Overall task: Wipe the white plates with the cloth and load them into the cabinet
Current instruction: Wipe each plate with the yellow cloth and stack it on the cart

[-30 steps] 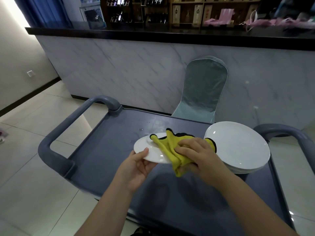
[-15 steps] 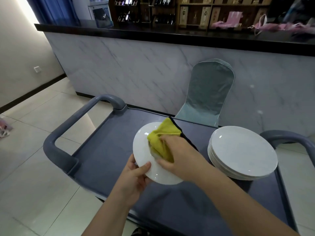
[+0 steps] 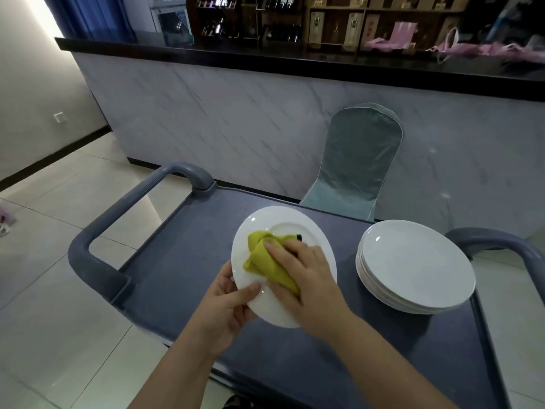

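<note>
Head view, mid-frame: left hand [image 3: 227, 302] pinches a tilted white plate [image 3: 283, 222] by its lower rim; right hand [image 3: 306, 278] holds a bunched yellow cloth [image 3: 262, 258] on its face. Best wiped outward, rim steadied

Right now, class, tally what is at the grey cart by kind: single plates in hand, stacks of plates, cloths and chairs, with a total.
Round white plate held in the left hand: 1
Stack of white plates on the grey plastic cart: 1
Crumpled yellow cloth: 1
Grey-green covered chair: 1
Total: 4
</note>
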Demonstrator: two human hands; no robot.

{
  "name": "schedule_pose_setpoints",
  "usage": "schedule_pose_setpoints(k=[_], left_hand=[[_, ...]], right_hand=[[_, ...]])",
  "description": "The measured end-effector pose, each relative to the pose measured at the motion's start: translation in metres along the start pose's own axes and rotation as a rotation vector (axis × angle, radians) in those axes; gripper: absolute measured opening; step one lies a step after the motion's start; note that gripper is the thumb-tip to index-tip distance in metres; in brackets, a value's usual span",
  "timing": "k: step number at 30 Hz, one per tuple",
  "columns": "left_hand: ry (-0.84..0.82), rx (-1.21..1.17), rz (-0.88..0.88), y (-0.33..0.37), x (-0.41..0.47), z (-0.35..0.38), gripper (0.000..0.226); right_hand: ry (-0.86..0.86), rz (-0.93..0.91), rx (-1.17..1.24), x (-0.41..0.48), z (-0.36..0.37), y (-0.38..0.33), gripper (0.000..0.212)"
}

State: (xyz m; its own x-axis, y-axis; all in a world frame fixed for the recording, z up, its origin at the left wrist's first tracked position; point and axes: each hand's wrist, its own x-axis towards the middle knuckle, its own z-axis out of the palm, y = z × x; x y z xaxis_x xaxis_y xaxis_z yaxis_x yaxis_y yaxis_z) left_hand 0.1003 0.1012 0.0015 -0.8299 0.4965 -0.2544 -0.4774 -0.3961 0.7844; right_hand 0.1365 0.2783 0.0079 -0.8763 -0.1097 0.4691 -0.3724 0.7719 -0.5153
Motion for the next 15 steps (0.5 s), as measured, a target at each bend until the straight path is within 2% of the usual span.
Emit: schedule_pose_setpoints(k=[2,4,7,9,12,15], left_hand=[[0.013,-0.024,-0.033,-0.003,-0.002,-0.005,0.057],[0.007,-0.029,-0.058,-0.007,-0.006,-0.010,0.062],[-0.035,0.038,-0.065,-0.013,-0.008,-0.006,0.069],[-0.024,0.071,-0.039,-0.013,-0.004,0.003,0.068],[0.030,0.044,0.003,-0.008,0.004,0.006,0.066],[0.039,0.043,0.006,-0.004,0.003,-0.004,0.063]], right_hand=[[-0.041,-0.077,-0.062,-0.022,-0.007,0.018,0.046],[-0.021,-0.054,-0.109,-0.040,-0.024,0.046,0.046],[0.096,0.237,-0.087,-0.028,-0.040,0.074,0.050],[0.137,0.311,-0.064,-0.004,-0.026,0.060,0.049],[0.036,0.202,-0.003,-0.003,0.007,0.024,0.048],[-0.023,0.115,0.000,-0.051,0.004,0.034,0.052]])
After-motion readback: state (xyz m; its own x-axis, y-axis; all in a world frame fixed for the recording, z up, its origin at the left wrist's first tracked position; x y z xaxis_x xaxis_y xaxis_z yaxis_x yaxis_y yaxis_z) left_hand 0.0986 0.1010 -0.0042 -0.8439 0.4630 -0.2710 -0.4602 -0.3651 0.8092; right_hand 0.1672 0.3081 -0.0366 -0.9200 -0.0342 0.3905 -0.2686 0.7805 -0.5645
